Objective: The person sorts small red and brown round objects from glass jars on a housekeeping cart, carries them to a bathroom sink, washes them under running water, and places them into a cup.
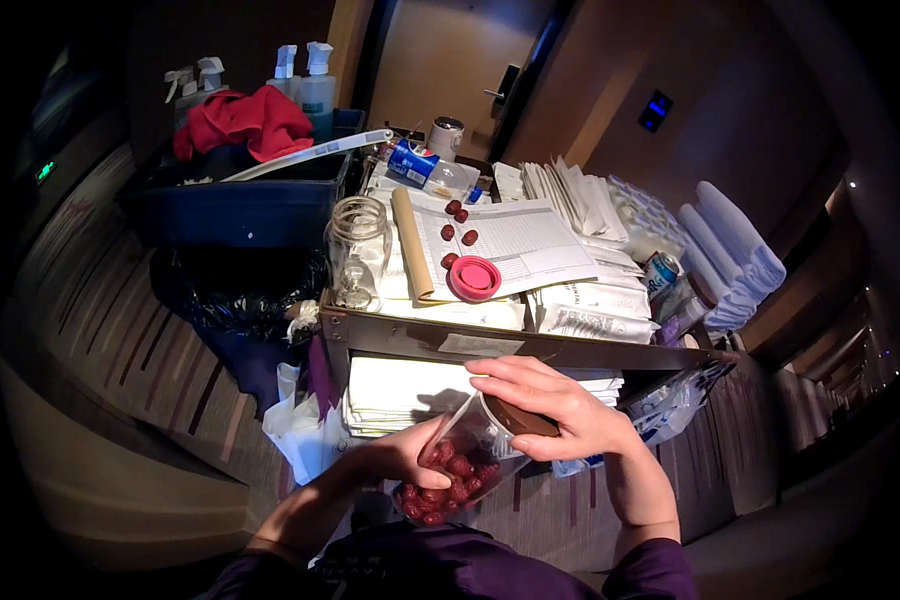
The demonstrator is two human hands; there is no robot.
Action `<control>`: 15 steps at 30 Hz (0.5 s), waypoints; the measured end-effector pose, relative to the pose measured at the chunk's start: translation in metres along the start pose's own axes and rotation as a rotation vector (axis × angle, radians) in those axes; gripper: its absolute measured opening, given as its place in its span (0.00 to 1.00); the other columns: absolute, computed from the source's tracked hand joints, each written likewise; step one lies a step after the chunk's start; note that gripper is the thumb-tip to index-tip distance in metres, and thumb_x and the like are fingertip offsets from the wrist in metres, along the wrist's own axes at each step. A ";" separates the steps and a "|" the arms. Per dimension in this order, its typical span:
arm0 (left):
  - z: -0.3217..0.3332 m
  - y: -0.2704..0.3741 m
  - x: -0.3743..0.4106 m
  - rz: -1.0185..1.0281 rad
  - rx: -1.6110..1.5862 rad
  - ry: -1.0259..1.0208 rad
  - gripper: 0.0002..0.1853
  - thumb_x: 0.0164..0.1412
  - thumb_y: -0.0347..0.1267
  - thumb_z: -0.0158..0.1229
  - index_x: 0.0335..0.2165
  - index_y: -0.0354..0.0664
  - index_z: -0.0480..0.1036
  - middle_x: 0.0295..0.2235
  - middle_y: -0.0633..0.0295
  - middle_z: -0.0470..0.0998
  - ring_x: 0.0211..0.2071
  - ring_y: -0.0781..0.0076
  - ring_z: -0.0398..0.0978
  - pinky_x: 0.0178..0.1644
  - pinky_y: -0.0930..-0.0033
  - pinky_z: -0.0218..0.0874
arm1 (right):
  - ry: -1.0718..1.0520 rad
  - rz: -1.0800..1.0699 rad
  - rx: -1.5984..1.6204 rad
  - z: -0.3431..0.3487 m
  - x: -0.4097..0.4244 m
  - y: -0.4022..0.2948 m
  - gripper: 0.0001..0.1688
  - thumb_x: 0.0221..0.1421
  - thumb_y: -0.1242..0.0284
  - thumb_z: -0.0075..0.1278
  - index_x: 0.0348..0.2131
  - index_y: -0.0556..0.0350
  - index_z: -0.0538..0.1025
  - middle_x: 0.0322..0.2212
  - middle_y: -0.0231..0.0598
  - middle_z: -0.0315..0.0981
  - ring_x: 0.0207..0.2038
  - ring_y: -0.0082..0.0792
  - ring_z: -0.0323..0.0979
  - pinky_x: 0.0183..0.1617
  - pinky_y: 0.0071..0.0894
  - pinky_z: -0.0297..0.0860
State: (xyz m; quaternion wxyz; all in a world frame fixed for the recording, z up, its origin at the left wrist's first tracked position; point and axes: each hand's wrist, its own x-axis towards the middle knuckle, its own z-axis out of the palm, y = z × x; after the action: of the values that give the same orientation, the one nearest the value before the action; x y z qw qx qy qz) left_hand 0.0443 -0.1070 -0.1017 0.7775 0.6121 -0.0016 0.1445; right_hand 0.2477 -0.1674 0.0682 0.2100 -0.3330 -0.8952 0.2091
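Note:
A clear jar of dried red jujubes (461, 469) is tilted in front of my body. My left hand (412, 454) grips its side, thumb over the fruit. Across the mouth, my right hand (562, 405) grips a dark brown lid (521, 418), which sits at the jar's rim; whether it is fully seated I cannot tell. Beyond my hands, several loose jujubes (469, 238) lie on a printed form sheet (544, 240). Beside them rests a pink-red round cap (475, 279). An open clear glass jar (358, 255) stands on the cart's left corner.
The housekeeping cart (412, 324) carries paper packets (596, 322), a lying plastic bottle (450, 180), a drink can (660, 271) and rolled white towels (727, 247). Left, a dark blue bin (232, 206) holds spray bottles (316, 94) and a red cloth (247, 124). A black bag (240, 289) hangs below.

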 end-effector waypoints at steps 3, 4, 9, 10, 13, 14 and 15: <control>0.006 0.000 0.002 -0.008 -0.130 -0.069 0.50 0.39 0.39 0.65 0.57 0.35 0.48 0.52 0.56 0.61 0.53 0.69 0.58 0.58 0.66 0.47 | 0.063 -0.048 0.029 0.006 -0.007 -0.001 0.36 0.46 0.66 0.51 0.55 0.56 0.63 0.55 0.47 0.57 0.52 0.49 0.60 0.57 0.44 0.56; 0.010 0.002 0.004 -0.015 -0.178 -0.112 0.50 0.39 0.39 0.65 0.57 0.35 0.47 0.52 0.56 0.61 0.53 0.69 0.58 0.58 0.66 0.47 | 0.112 -0.058 0.052 0.010 -0.010 -0.001 0.33 0.46 0.64 0.50 0.52 0.56 0.67 0.54 0.46 0.59 0.52 0.49 0.60 0.56 0.44 0.57; 0.019 0.001 0.012 -0.089 -0.334 -0.330 0.51 0.40 0.40 0.65 0.58 0.35 0.47 0.51 0.56 0.62 0.52 0.69 0.60 0.57 0.67 0.49 | 0.154 -0.210 0.240 0.010 -0.015 -0.009 0.30 0.49 0.54 0.48 0.43 0.60 0.75 0.48 0.53 0.65 0.50 0.52 0.62 0.53 0.50 0.57; 0.019 0.000 0.013 -0.107 -0.337 -0.349 0.51 0.40 0.40 0.65 0.58 0.35 0.47 0.51 0.56 0.62 0.52 0.69 0.60 0.57 0.67 0.49 | 0.168 -0.192 0.238 0.010 -0.018 -0.010 0.30 0.49 0.55 0.48 0.43 0.60 0.75 0.48 0.53 0.65 0.50 0.53 0.62 0.53 0.50 0.57; 0.020 0.000 0.025 -0.119 -0.280 -0.316 0.51 0.40 0.41 0.65 0.58 0.34 0.47 0.51 0.56 0.62 0.51 0.70 0.61 0.57 0.67 0.50 | 0.254 -0.039 0.162 0.009 -0.033 -0.014 0.26 0.51 0.62 0.46 0.46 0.60 0.73 0.49 0.49 0.65 0.50 0.48 0.63 0.54 0.45 0.57; 0.023 0.003 0.031 -0.109 -0.220 -0.254 0.51 0.40 0.41 0.65 0.58 0.34 0.47 0.51 0.56 0.62 0.51 0.70 0.61 0.57 0.67 0.50 | 0.303 0.128 0.124 0.008 -0.039 -0.021 0.25 0.51 0.66 0.46 0.47 0.60 0.71 0.49 0.48 0.65 0.50 0.46 0.63 0.54 0.42 0.58; 0.027 0.007 0.037 -0.100 -0.128 -0.179 0.51 0.40 0.41 0.65 0.58 0.34 0.47 0.50 0.56 0.62 0.51 0.70 0.61 0.56 0.67 0.51 | 0.359 0.302 0.088 0.009 -0.046 -0.027 0.24 0.52 0.70 0.45 0.48 0.59 0.70 0.48 0.47 0.65 0.50 0.44 0.64 0.55 0.39 0.59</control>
State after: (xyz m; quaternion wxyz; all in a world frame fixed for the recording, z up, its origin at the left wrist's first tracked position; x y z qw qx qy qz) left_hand 0.0831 -0.1233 -0.0811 0.8178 0.5711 -0.0499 0.0500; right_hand 0.2609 -0.2202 0.0636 0.3465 -0.4853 -0.7736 0.2144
